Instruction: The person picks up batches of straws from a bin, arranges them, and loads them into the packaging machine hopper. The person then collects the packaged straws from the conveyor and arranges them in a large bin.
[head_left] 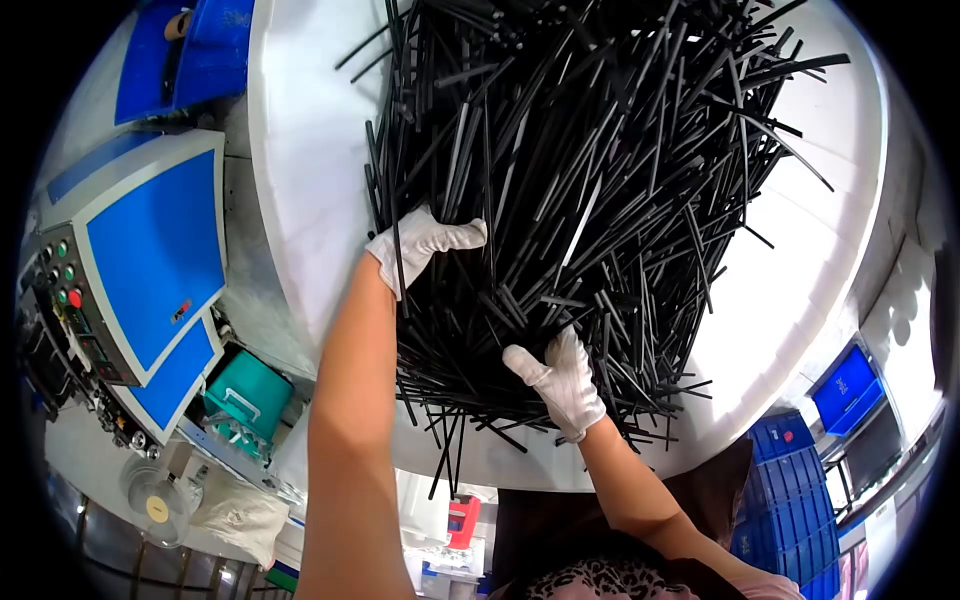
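Observation:
A big heap of thin black rods or tubes (620,170) lies on a large round white table (310,180), most of them running lengthwise and some crossing at odd angles. At the heap's left side is my left hand (420,245) in a white glove, thumb stretched out to the right over the rods. Its other fingers are partly hidden among them, and one rod crosses over the wrist. My right hand (562,385), also gloved in white, touches the near end of the heap with thumb and fingers spread; its fingertips are partly lost among the rods.
A machine with blue panels (155,245) and buttons stands at left, with a teal bin (250,395) below it. Blue crates (785,500) are stacked at lower right near a blue screen (847,390). A fan (158,505) is at lower left. Some rods overhang the table's near edge.

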